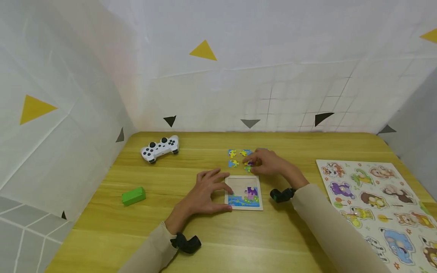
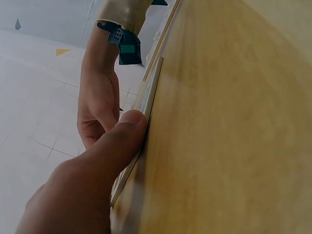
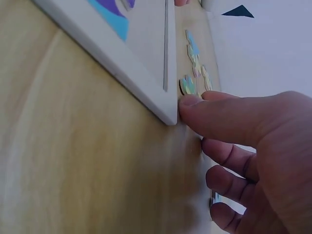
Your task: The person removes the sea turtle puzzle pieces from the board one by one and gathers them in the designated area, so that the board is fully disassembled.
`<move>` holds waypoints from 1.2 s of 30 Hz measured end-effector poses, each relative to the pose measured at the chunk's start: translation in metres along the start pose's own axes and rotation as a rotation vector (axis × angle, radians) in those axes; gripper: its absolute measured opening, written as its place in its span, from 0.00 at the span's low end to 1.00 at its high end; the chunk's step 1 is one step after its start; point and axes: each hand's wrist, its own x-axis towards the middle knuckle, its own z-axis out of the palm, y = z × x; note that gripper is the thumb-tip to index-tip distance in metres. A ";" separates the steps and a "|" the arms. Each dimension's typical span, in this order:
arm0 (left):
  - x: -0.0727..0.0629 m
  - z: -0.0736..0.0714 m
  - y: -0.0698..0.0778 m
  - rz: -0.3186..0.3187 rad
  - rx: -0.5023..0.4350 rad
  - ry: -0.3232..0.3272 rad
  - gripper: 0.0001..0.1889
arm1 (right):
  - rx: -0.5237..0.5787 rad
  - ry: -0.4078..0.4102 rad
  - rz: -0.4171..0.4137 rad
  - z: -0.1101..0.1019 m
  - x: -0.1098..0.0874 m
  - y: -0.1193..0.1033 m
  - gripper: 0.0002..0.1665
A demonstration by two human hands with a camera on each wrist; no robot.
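My left hand point(image 1: 208, 191) rests at the left side of a small wooden puzzle tray point(image 1: 260, 193), fingers spread. Its thumb point(image 2: 131, 119) touches the tray's near edge, and a fingertip reaches over the left rim. Inside the tray, the lower part of a picture point(image 1: 244, 201) is filled with blue, green and purple pieces; bare wood shows above. Just behind the tray, my right hand point(image 1: 268, 161) has its thumb and index finger at a purple-and-yellow puzzle piece point(image 1: 250, 163); I cannot tell whether they pinch it. A green-and-blue piece point(image 3: 188, 85) lies by the thumb tip.
More loose puzzle pieces point(image 1: 232, 153) lie beyond the tray. A white game controller point(image 1: 159, 148) sits at the back left, with a green block point(image 1: 133, 196) nearer on the left. A large animal puzzle board point(image 1: 358, 201) covers the right side. Pale sheeting surrounds the table.
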 end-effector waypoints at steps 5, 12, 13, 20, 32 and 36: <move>0.000 -0.001 0.000 0.005 -0.001 0.000 0.20 | -0.008 -0.015 0.012 -0.002 0.005 -0.003 0.22; 0.002 0.000 0.000 0.010 0.010 0.006 0.20 | -0.012 -0.021 0.030 -0.004 0.008 -0.002 0.22; 0.002 0.000 0.000 0.011 0.009 0.006 0.20 | -0.007 -0.021 0.032 -0.004 0.008 -0.002 0.22; 0.000 0.001 0.001 0.008 -0.003 0.006 0.20 | 0.009 -0.007 0.028 -0.001 0.010 -0.001 0.21; 0.000 0.002 0.000 0.006 0.003 0.019 0.19 | -0.039 0.048 0.014 0.002 0.009 -0.003 0.23; 0.000 0.002 -0.001 0.006 0.009 0.017 0.19 | -0.007 0.042 -0.038 0.004 0.002 -0.004 0.22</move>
